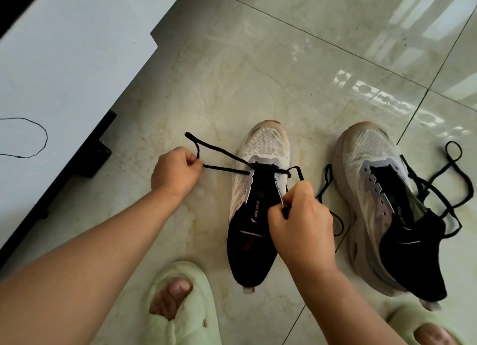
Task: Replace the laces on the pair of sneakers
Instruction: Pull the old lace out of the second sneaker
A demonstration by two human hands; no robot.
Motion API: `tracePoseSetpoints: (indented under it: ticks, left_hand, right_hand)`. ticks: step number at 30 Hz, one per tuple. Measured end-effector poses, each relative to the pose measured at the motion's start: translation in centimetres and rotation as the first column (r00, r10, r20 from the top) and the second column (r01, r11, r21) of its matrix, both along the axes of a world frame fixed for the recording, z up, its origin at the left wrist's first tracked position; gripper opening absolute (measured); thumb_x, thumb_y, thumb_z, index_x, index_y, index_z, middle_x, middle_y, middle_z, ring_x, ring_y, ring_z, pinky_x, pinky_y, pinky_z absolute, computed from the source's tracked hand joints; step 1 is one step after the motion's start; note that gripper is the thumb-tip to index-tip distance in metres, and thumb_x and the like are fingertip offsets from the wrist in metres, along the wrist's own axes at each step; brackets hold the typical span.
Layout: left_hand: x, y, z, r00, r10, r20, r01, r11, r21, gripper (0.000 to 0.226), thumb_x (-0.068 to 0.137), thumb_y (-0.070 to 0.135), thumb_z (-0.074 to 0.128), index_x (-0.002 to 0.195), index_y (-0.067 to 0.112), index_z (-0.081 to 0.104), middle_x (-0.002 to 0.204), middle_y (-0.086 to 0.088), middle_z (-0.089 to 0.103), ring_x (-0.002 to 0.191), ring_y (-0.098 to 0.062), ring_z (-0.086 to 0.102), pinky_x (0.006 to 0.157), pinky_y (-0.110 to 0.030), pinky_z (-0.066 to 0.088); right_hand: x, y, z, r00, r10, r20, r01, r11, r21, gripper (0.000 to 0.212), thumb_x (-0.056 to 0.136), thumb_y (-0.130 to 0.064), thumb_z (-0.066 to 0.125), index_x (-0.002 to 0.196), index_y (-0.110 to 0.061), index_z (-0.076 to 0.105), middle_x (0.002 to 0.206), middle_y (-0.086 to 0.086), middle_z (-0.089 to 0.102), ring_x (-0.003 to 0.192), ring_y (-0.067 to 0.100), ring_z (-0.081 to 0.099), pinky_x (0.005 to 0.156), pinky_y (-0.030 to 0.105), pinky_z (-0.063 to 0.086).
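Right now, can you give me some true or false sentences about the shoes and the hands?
1. Both hands hold the black lace of the left sneaker. True: the left hand pinches one end, the right hand grips the other.
2. The lace is threaded through every eyelet. False: it crosses only the eyelets nearest the toe.
3. The right sneaker has a loose black lace lying across it and onto the floor. True.
4. The sneakers are on a table. False: they sit on the tiled floor.
5. The person wears red boots. False: pale green slippers.
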State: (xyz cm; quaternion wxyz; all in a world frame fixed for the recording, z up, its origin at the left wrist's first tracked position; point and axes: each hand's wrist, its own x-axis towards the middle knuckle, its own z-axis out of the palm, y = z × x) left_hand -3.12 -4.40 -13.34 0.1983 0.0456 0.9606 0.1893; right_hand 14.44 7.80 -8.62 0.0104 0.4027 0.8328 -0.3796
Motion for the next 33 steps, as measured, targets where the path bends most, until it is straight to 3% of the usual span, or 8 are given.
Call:
tracePoseSetpoints:
  ticks: [3,6,9,13,19,26,31,33]
  left_hand:
    - [1.6,0.5,1.7,0.987,-0.119,-0.104,0.136,0.973,0.185,0.025,0.078,0.024,0.066,0.058,0.019,0.053,0.062,0.008,0.056,0.059,-0.014,0.054,0.060,-0.029,0.047]
    - [3.4,1.5,3.1,0.881,-0.394,-0.263,0.464,0.831,0.308,0.004,0.078,0.016,0.069,0.076,0.017,0.066,0.079,0.008,0.055,0.052,-0.012,0.050,0.057,-0.022,0.042]
    - [4.0,2.2,3.1,0.771,-0.547,-0.328,0.628,0.737,0.249,0.017,0.079,0.009,0.070,0.095,0.012,0.073,0.089,0.000,0.059,0.059,-0.009,0.051,0.059,-0.019,0.041]
    - [3.7,2.2,3.1,0.714,-0.612,-0.341,0.694,0.686,0.221,0.002,0.080,0.006,0.069,0.081,0.007,0.069,0.084,-0.003,0.060,0.060,-0.006,0.047,0.056,-0.021,0.041]
    - [4.0,2.5,2.5,0.882,-0.409,-0.233,0.459,0.856,0.238,0.012,0.081,0.007,0.053,0.078,0.015,0.045,0.058,0.003,0.048,0.051,-0.019,0.047,0.051,-0.032,0.040]
    - [1.2,0.1,0.7,0.954,-0.247,-0.167,0.239,0.969,-0.068,0.005,0.083,0.019,0.051,0.078,0.017,0.050,0.068,0.003,0.055,0.062,-0.021,0.051,0.048,-0.028,0.036]
    - [-0.1,-2.2,-0.1,0.990,-0.093,-0.106,0.077,0.987,-0.144,0.008,0.084,0.021,0.053,0.082,0.017,0.061,0.084,-0.001,0.061,0.072,-0.020,0.052,0.055,-0.028,0.034]
    - [0.4,-2.4,0.2,0.987,-0.135,-0.090,0.127,0.988,-0.085,0.007,0.084,0.017,0.056,0.086,0.017,0.063,0.093,-0.003,0.062,0.078,-0.020,0.054,0.063,-0.028,0.039]
  right_hand:
    - [-0.1,0.0,0.1,1.000,0.001,0.006,-0.001,1.000,0.000,0.022,0.081,-0.015,0.053,0.073,-0.019,0.033,0.057,-0.002,0.049,0.054,0.013,0.046,0.048,0.026,0.035]
    - [-0.2,0.0,0.2,1.000,0.009,-0.001,-0.009,1.000,0.001,0.020,0.081,-0.015,0.052,0.074,-0.018,0.034,0.058,-0.002,0.048,0.053,0.012,0.044,0.047,0.026,0.032]
    - [-0.2,-0.1,0.3,1.000,0.022,0.000,-0.022,1.000,0.011,0.018,0.081,-0.015,0.052,0.075,-0.016,0.035,0.058,-0.003,0.047,0.053,0.012,0.043,0.046,0.027,0.029]
    - [0.0,-0.4,0.6,1.000,0.009,-0.024,-0.009,1.000,0.004,0.018,0.082,-0.015,0.053,0.075,-0.015,0.036,0.058,-0.001,0.048,0.055,0.020,0.046,0.051,0.034,0.035]
    - [-0.2,-0.8,1.1,0.998,-0.022,-0.062,0.022,1.000,-0.010,0.017,0.082,-0.015,0.053,0.075,-0.012,0.038,0.059,0.002,0.049,0.057,0.025,0.048,0.054,0.038,0.040]
    - [0.2,-0.9,1.3,0.995,-0.064,-0.081,0.061,0.997,-0.046,0.022,0.082,-0.013,0.053,0.070,-0.015,0.035,0.054,-0.002,0.043,0.050,0.017,0.038,0.049,0.035,0.037]
    - [0.3,-0.7,0.9,0.995,-0.069,-0.071,0.067,0.997,-0.036,0.028,0.081,-0.012,0.054,0.067,-0.020,0.031,0.053,-0.003,0.042,0.049,0.014,0.038,0.048,0.033,0.036]
    - [0.4,-0.6,0.8,0.996,-0.071,-0.056,0.069,0.997,-0.036,0.027,0.081,-0.013,0.054,0.068,-0.019,0.031,0.054,-0.003,0.042,0.049,0.014,0.038,0.048,0.033,0.036]
